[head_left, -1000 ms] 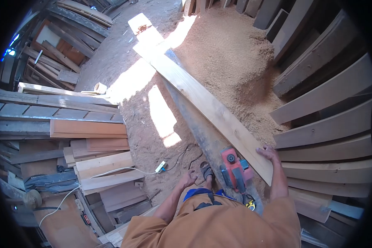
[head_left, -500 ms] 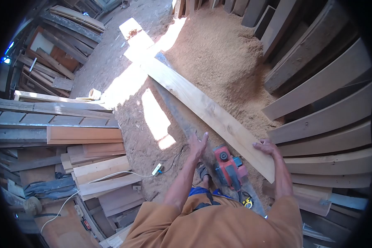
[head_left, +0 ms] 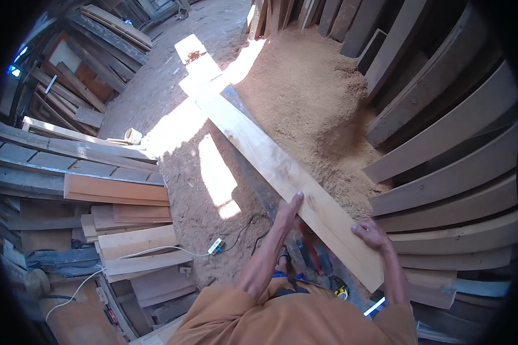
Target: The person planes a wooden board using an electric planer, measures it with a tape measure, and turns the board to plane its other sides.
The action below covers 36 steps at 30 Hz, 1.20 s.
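Note:
A long pale wooden board [head_left: 270, 158] runs diagonally from the sunlit patch at the upper left down to my body. My left hand [head_left: 290, 210] grips its left edge, thumb on the top face. On the opposite edge, near the close end, my right hand [head_left: 372, 234] holds the board with its thumb on top. Under the board lies a grey narrow bench [head_left: 259, 187]. A red power planer [head_left: 313, 253] rests on that bench, partly covered by the board and my left forearm. Beside it is a yellow tape measure [head_left: 341, 292].
Stacked planks [head_left: 138, 241] fill the left side, crossed by a white cord with a socket block [head_left: 216, 246]. Upright boards [head_left: 443, 190] line the right. Sawdust [head_left: 305, 86] is heaped beyond the bench.
My left hand has moved from beside my body up and right onto the board's left edge. The board's near end has shifted left over the planer and now hides part of it.

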Each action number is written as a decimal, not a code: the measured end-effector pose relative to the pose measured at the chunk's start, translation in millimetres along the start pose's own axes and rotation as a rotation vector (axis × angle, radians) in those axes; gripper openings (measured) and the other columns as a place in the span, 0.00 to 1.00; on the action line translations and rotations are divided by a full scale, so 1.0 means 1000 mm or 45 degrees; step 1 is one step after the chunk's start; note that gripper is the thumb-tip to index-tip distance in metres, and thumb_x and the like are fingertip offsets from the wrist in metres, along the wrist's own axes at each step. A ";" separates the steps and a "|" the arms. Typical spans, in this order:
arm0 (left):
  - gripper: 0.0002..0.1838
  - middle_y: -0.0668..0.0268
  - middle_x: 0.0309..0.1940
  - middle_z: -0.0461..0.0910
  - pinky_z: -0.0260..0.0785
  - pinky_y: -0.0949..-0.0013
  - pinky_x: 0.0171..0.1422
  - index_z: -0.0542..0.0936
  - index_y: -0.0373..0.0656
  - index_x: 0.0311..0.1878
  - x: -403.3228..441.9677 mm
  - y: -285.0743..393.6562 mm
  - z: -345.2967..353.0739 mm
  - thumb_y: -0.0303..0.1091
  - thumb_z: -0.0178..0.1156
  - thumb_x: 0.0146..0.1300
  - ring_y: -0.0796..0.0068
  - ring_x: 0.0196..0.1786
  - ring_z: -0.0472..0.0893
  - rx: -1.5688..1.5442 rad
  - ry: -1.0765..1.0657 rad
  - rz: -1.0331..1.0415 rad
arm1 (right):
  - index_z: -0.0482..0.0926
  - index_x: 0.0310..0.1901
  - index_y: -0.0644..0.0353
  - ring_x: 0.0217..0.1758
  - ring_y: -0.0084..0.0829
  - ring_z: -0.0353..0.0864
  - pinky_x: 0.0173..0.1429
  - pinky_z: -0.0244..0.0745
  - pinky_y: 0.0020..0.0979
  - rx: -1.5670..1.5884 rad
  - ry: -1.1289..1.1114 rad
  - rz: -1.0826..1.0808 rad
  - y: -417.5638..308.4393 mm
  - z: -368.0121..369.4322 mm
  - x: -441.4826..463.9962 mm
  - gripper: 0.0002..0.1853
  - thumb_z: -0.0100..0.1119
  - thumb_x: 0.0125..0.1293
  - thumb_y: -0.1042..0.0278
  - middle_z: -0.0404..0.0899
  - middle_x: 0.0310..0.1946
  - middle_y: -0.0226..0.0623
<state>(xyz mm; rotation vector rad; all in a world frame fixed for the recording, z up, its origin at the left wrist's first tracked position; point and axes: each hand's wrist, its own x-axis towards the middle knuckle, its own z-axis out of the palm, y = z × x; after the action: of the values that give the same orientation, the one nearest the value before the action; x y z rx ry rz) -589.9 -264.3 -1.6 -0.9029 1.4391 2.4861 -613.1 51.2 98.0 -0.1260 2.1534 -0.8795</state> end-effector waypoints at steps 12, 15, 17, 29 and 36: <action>0.37 0.48 0.49 0.77 0.72 0.54 0.60 0.67 0.31 0.57 -0.090 0.073 -0.029 0.54 0.70 0.64 0.57 0.54 0.80 0.654 0.301 0.473 | 0.68 0.73 0.65 0.63 0.31 0.76 0.70 0.69 0.37 0.764 -0.430 -0.139 0.003 0.101 -0.024 0.38 0.49 0.78 0.38 0.78 0.62 0.42; 0.34 0.46 0.48 0.75 0.70 0.50 0.61 0.67 0.33 0.58 -0.085 0.090 -0.031 0.52 0.69 0.65 0.50 0.55 0.79 0.956 0.374 0.586 | 0.59 0.77 0.62 0.57 0.38 0.81 0.66 0.75 0.43 1.236 -0.644 -0.096 0.006 0.135 -0.016 0.41 0.50 0.76 0.37 0.77 0.62 0.47; 0.33 0.46 0.49 0.73 0.70 0.48 0.60 0.67 0.34 0.59 -0.084 0.111 -0.024 0.50 0.69 0.65 0.46 0.54 0.77 1.081 0.367 0.585 | 0.56 0.78 0.63 0.57 0.44 0.83 0.65 0.78 0.47 1.645 -1.156 0.065 0.014 0.150 -0.003 0.43 0.51 0.76 0.37 0.74 0.63 0.53; 0.48 0.46 0.68 0.65 0.67 0.53 0.73 0.49 0.38 0.82 -0.140 0.096 -0.029 0.41 0.65 0.67 0.54 0.71 0.71 0.462 -0.137 0.512 | 0.64 0.74 0.64 0.57 0.49 0.85 0.61 0.82 0.51 1.598 -0.937 -0.133 -0.053 0.157 0.063 0.47 0.47 0.72 0.26 0.81 0.55 0.55; 0.39 0.51 0.64 0.75 0.70 0.58 0.70 0.61 0.30 0.74 -0.203 0.020 -0.035 0.43 0.65 0.69 0.62 0.64 0.78 0.247 -0.252 0.300 | 0.71 0.70 0.64 0.53 0.31 0.85 0.62 0.79 0.33 1.294 -0.547 -0.284 -0.119 0.144 0.067 0.32 0.52 0.79 0.44 0.83 0.57 0.45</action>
<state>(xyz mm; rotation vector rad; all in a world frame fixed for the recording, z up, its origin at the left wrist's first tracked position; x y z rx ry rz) -417.9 -268.1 113.4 -0.4619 1.7645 2.4505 -579.7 -141.5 65.8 -0.0297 1.1285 -1.7803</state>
